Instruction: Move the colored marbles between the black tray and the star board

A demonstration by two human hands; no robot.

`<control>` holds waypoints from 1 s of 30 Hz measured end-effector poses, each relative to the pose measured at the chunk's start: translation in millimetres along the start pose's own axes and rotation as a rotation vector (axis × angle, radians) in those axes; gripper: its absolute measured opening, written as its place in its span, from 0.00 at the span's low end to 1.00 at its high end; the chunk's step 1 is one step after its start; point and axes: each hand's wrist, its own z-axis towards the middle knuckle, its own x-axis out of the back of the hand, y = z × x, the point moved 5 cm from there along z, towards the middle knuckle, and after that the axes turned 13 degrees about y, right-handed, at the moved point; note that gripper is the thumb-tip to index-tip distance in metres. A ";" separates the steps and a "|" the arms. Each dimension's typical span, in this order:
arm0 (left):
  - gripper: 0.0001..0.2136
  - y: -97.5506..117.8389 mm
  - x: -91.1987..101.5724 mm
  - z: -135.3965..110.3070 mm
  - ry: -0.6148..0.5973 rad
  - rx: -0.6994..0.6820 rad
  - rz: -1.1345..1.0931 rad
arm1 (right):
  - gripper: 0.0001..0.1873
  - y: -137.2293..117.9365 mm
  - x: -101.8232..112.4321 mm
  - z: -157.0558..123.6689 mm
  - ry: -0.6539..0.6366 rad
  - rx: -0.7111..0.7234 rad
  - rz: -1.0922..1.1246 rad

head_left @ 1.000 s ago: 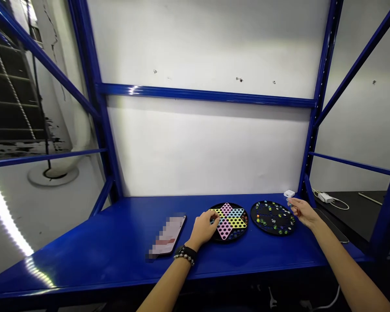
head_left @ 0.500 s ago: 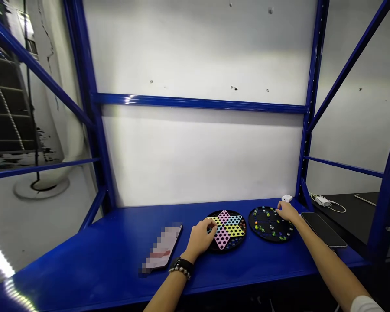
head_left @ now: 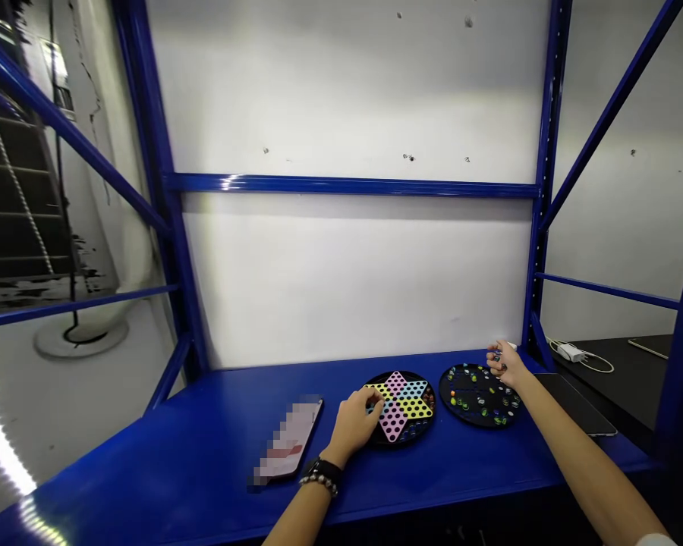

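Now, in the head view, the right hand (head_left: pixel 505 365) curls at the black tray (head_left: pixel 470 389), the left hand (head_left: pixel 356 421) over the star board (head_left: pixel 395 413); whether either pinches anything, I cannot tell. Marbles (head_left: pixel 483 412) nearer than the right hand look light, hard, slippery: best pinched around their middles.

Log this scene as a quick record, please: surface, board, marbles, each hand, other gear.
surface: blue metal shelf
board: round Chinese checkers board, pink, yellow and light-blue star on a black base
marble tray: round black tray, right of the board
marbles: loose glass marbles scattered in the tray, many greenish
left hand: left hand at the board's left side, fingers curled; grip contents unclear
right hand: right hand over the tray's far right edge, fingers curled, apparently with small marbles
other gear: smartphone left of the board; flat dark device right of the tray
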 end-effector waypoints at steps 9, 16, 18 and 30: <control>0.07 0.1 1.4 -0.3 0.014 -0.029 0.006 | 0.15 17.7 -34.6 -7.3 0.138 0.204 -0.652; 0.07 2.7 2.7 -0.9 0.003 -0.011 -0.004 | 0.14 5.7 -44.3 -7.1 0.103 0.240 -0.558; 0.07 4.2 3.1 -1.2 -0.006 -0.006 -0.004 | 0.14 -3.9 -42.4 -5.5 0.081 0.250 -0.480; 0.07 2.8 2.8 -0.6 0.006 -0.012 -0.008 | 0.11 4.4 -55.1 -4.9 0.176 0.343 -0.886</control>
